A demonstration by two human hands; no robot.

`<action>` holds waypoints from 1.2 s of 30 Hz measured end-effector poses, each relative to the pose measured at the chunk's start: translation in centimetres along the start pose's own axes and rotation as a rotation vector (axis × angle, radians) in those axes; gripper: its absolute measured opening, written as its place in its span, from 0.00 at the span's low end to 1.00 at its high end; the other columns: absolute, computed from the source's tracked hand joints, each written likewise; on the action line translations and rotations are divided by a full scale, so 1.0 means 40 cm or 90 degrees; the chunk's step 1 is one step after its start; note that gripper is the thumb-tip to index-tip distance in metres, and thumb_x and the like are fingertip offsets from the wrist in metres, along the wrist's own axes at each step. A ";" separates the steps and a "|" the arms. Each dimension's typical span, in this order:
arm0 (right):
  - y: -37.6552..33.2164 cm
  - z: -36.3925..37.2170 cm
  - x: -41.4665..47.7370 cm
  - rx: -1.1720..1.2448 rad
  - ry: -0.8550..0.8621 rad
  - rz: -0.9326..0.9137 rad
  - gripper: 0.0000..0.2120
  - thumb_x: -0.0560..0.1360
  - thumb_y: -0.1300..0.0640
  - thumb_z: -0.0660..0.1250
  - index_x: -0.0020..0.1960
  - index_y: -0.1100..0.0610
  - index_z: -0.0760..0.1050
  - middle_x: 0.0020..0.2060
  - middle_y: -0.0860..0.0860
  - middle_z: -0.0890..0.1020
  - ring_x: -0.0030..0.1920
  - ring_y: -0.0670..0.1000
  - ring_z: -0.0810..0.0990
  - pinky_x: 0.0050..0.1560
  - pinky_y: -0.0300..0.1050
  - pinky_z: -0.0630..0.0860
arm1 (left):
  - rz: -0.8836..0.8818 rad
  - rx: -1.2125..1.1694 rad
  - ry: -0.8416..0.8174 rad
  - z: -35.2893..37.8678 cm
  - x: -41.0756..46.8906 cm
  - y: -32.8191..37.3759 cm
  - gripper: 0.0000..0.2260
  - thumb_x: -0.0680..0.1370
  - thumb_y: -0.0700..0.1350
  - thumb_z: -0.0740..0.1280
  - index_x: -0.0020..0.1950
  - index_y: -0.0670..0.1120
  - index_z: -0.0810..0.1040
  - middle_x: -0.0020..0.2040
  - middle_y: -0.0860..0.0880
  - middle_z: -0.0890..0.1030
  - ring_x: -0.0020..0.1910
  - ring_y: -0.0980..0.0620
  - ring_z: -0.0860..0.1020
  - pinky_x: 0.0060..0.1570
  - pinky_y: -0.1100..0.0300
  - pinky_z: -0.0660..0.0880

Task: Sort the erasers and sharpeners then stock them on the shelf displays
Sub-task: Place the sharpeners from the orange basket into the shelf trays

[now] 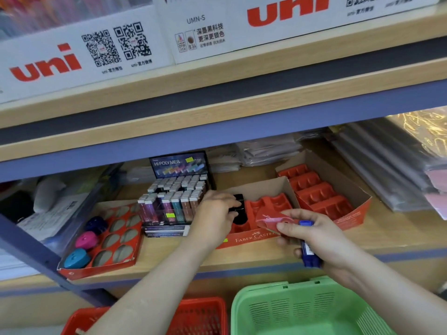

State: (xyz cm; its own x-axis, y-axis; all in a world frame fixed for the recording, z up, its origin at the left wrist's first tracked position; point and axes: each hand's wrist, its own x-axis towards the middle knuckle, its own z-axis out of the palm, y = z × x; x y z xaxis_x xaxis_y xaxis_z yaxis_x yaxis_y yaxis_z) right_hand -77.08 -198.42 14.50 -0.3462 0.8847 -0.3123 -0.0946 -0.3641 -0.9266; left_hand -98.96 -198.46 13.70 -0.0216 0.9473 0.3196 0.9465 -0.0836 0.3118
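Observation:
My left hand (215,211) grips a black sharpener (240,209) over the left slots of a red Faber-Castell display box (249,238) on the shelf. My right hand (314,235) holds a red sharpener (268,220) between thumb and fingers, with a blue one (308,252) tucked under the palm, just in front of that box. A second red slotted display box (321,197) stands to the right with bare slots. On the left, a red tray (113,240) with oval holes holds a dark blue, a pink and a teal sharpener.
A Hi-Polymer eraser display (174,197) stands between the tray and the boxes. A green basket (304,308) and a red basket (200,315) sit below the shelf edge. Stacked plastic-wrapped packs (391,170) fill the right. The upper shelf board (217,97) overhangs.

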 end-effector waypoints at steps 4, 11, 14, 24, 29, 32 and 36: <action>0.005 0.014 -0.003 0.017 -0.008 -0.012 0.19 0.67 0.62 0.76 0.56 0.56 0.79 0.42 0.54 0.86 0.34 0.50 0.82 0.24 0.38 0.71 | -0.026 0.029 -0.021 -0.004 -0.012 0.025 0.13 0.81 0.45 0.61 0.64 0.49 0.79 0.57 0.50 0.76 0.58 0.50 0.68 0.59 0.57 0.68; 0.017 0.027 -0.001 0.021 -0.071 -0.020 0.15 0.68 0.64 0.75 0.54 0.56 0.80 0.32 0.51 0.80 0.27 0.47 0.74 0.25 0.39 0.70 | -0.251 -0.694 -0.164 -0.077 -0.086 0.120 0.14 0.75 0.39 0.70 0.61 0.46 0.78 0.46 0.44 0.84 0.40 0.48 0.82 0.45 0.56 0.81; 0.012 0.028 0.000 0.051 -0.080 0.003 0.13 0.70 0.66 0.73 0.53 0.55 0.81 0.34 0.53 0.80 0.28 0.48 0.73 0.28 0.41 0.71 | -0.261 -0.670 -0.077 -0.099 -0.096 0.100 0.17 0.72 0.33 0.72 0.58 0.46 0.80 0.45 0.44 0.85 0.39 0.48 0.84 0.42 0.58 0.81; -0.021 0.009 0.003 0.158 -0.064 0.012 0.22 0.71 0.76 0.60 0.58 0.55 0.72 0.43 0.59 0.74 0.42 0.57 0.73 0.36 0.51 0.72 | -0.152 -0.116 -0.003 -0.124 -0.068 -0.033 0.18 0.76 0.40 0.69 0.63 0.56 0.77 0.56 0.54 0.80 0.52 0.55 0.78 0.57 0.56 0.76; -0.015 0.016 -0.003 0.180 -0.070 0.003 0.30 0.61 0.67 0.73 0.62 0.57 0.71 0.41 0.59 0.82 0.40 0.54 0.83 0.39 0.48 0.80 | -0.130 -0.025 -0.008 -0.088 -0.065 -0.041 0.15 0.76 0.43 0.71 0.62 0.50 0.77 0.47 0.49 0.82 0.46 0.51 0.79 0.52 0.56 0.76; -0.015 0.020 -0.011 0.159 -0.050 0.004 0.30 0.61 0.64 0.74 0.63 0.62 0.73 0.40 0.58 0.83 0.38 0.52 0.84 0.34 0.44 0.80 | -0.087 0.012 -0.005 -0.062 -0.057 -0.044 0.15 0.76 0.42 0.70 0.63 0.47 0.79 0.55 0.50 0.81 0.55 0.50 0.78 0.59 0.60 0.73; -0.018 0.019 -0.024 0.117 -0.069 0.008 0.22 0.68 0.58 0.73 0.61 0.58 0.76 0.42 0.58 0.84 0.40 0.56 0.85 0.34 0.45 0.80 | -0.056 0.103 0.018 -0.033 -0.054 -0.039 0.15 0.76 0.39 0.69 0.63 0.44 0.79 0.55 0.48 0.76 0.57 0.46 0.73 0.59 0.55 0.72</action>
State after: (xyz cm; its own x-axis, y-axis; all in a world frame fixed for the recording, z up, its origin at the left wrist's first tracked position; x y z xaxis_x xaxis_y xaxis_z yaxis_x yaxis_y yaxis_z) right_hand -77.40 -199.21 15.62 -0.4461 0.8468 -0.2897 -0.2544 -0.4303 -0.8661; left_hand -100.81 -200.78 13.73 -0.1140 0.9398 0.3222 0.9798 0.0527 0.1929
